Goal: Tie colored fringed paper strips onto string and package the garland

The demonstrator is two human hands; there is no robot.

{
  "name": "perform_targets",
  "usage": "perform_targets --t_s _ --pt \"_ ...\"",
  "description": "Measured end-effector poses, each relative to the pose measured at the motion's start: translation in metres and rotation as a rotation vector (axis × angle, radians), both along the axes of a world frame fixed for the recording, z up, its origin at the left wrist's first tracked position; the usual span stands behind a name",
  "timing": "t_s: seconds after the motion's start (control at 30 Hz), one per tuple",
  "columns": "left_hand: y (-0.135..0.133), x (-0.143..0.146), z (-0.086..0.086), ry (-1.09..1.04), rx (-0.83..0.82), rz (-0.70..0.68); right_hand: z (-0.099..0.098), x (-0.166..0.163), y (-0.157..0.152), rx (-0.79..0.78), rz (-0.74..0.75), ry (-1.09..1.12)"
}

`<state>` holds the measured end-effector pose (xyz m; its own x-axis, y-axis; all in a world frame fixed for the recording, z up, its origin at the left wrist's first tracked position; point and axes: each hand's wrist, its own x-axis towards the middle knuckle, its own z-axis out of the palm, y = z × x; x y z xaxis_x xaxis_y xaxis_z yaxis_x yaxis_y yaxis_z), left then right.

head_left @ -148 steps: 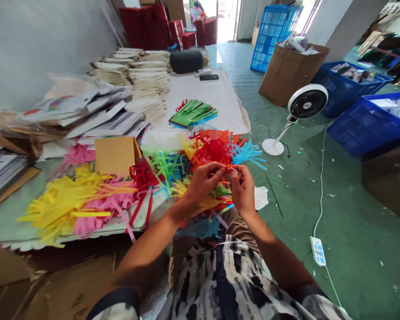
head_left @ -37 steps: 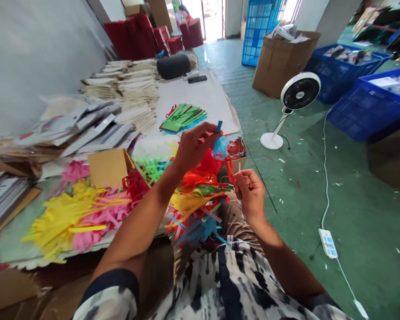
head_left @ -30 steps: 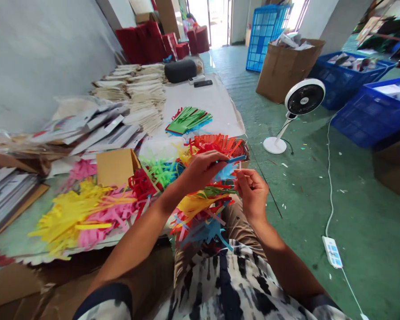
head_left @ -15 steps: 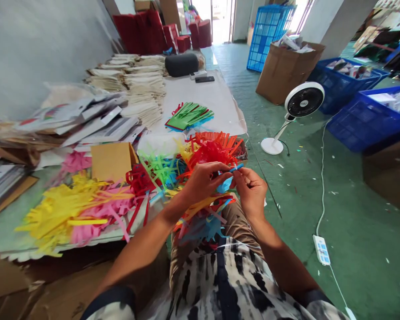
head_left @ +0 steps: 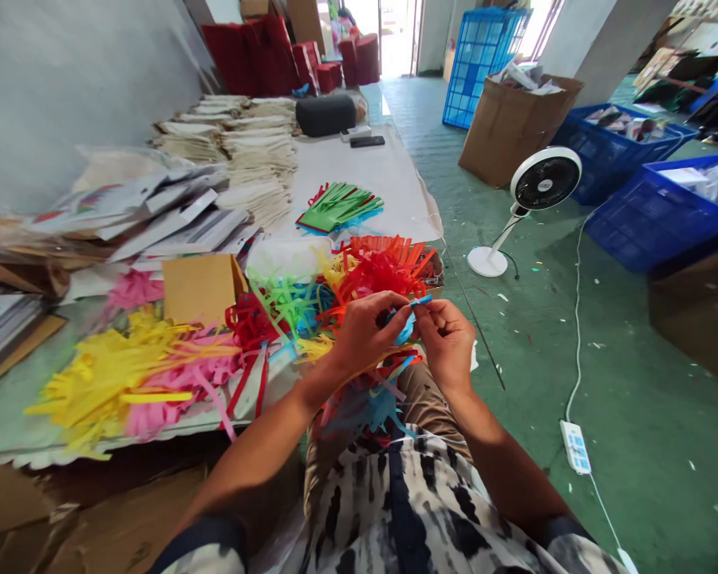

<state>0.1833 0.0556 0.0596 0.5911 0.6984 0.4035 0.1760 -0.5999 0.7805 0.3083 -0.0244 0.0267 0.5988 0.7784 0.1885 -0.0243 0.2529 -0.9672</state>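
Note:
My left hand (head_left: 368, 331) and my right hand (head_left: 448, 341) meet just above my lap, fingers pinched together on a light blue fringed paper piece (head_left: 408, 320). Its thin end pokes out between the fingertips. Below the hands hangs a bunch of strung fringed paper pieces (head_left: 364, 399) in red, yellow and blue. Right behind the hands, red and orange fringed paper (head_left: 388, 263) lies heaped at the table's near corner, with green pieces (head_left: 287, 299) beside it.
Yellow and pink fringes (head_left: 132, 371) and a brown cardboard box (head_left: 200, 287) lie on the table to the left. Farther back lie a green stack (head_left: 338, 207), paper stacks and a phone. A floor fan (head_left: 535, 195), power strip (head_left: 574, 446), blue crates and cartons stand on the green floor.
My left hand came down from a raised position with the blue piece and met the right hand. Both hands now pinch the blue piece close together.

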Motion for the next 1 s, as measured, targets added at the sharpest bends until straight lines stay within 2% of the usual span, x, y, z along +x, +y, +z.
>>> perform_targets --t_s 0.2,0.37,0.5,0.67,0.73,0.83,1.0 --pt "-0.003 0.001 0.0 0.044 0.163 0.095 -0.003 -0.001 -0.002 -0.081 -0.015 -0.066" --pt "-0.004 0.004 -0.003 0.079 0.128 0.14 -0.005 0.0 -0.002 -0.113 -0.029 -0.107" --pt "-0.004 0.004 -0.006 0.096 0.217 0.258 -0.008 0.001 -0.003 -0.136 -0.019 -0.138" --pt "-0.005 0.0 -0.004 0.119 0.214 0.132 -0.009 0.003 -0.003 -0.138 -0.028 -0.109" --pt "-0.006 0.0 -0.004 0.142 0.287 0.125 -0.009 0.003 -0.003 -0.134 -0.036 -0.117" --pt "-0.008 0.001 -0.006 0.19 0.453 0.189 -0.01 0.003 -0.004 -0.132 -0.031 -0.13" --pt "-0.01 0.004 -0.01 0.087 0.639 0.287 -0.01 0.002 -0.005 -0.145 -0.02 -0.161"
